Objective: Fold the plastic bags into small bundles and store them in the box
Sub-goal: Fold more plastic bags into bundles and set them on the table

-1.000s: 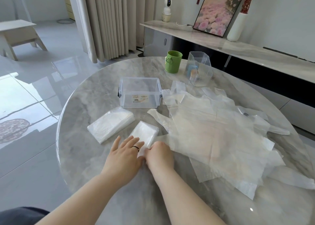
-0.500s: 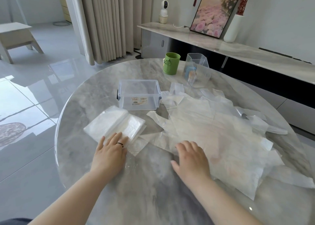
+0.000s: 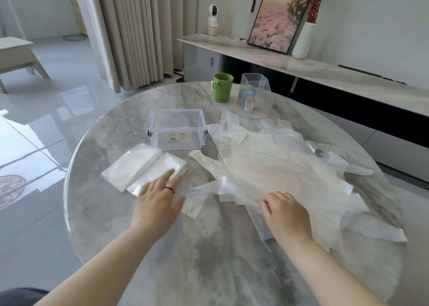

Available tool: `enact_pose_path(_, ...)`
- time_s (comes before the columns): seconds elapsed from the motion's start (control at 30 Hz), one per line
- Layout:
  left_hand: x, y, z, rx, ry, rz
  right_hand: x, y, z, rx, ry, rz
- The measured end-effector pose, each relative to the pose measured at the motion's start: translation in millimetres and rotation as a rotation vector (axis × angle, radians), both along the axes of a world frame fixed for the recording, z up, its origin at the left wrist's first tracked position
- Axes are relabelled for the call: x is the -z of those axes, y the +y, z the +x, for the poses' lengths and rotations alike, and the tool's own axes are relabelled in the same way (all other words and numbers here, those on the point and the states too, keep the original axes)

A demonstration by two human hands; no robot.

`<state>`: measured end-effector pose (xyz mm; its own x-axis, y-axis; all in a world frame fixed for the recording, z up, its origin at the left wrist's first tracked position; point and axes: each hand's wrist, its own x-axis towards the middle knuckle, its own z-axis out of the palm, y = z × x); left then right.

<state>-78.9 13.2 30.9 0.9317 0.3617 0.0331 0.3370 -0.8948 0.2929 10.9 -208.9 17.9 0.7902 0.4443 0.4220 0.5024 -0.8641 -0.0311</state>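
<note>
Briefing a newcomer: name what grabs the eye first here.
A pile of translucent white plastic bags covers the round marble table's right half, the right hand on its near edge. The left hand touches one of two folded bag bundles before the empty clear plastic box.

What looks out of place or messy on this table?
Only the bags: they sprawl in an untidy overlapping heap right of the box. Two folded bundles lie neatly near it. Nothing looks spilled or broken.
</note>
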Motion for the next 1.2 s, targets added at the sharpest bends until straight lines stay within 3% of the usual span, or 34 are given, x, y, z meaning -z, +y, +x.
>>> enact_pose_path(0.17,-5,-49,5,0.209,0.004,-0.137,1,-9,-16,-0.048,-0.113,0.149)
enact_pose_path(0.4,1,-74,20,0.178,-0.154,-0.387,4,-11,-42,-0.135,-0.029,0.204)
enact_pose_path(0.63,-5,-58,32,0.179,-0.318,-0.282,6,-31,-51,-0.173,0.265,-0.073)
enact_pose_path(0.8,-16,-34,39,0.077,-0.375,-0.183,4,-44,-54,-0.209,0.55,-0.107)
enact_pose_path(0.87,-13,-31,40,0.061,-0.326,-0.085,-1,-42,-55,-0.258,0.561,-0.123)
enact_pose_path(0.97,-3,-38,30,0.217,-0.248,0.099,5,-32,-55,-0.183,0.454,-0.161)
enact_pose_path(1.03,7,-50,21,0.369,-0.136,0.226,5,-24,-56,-0.075,0.521,-0.089)
enact_pose_path(1.2,18,-82,-2,0.624,0.018,0.213,12,-17,-60,-0.063,0.464,-0.096)
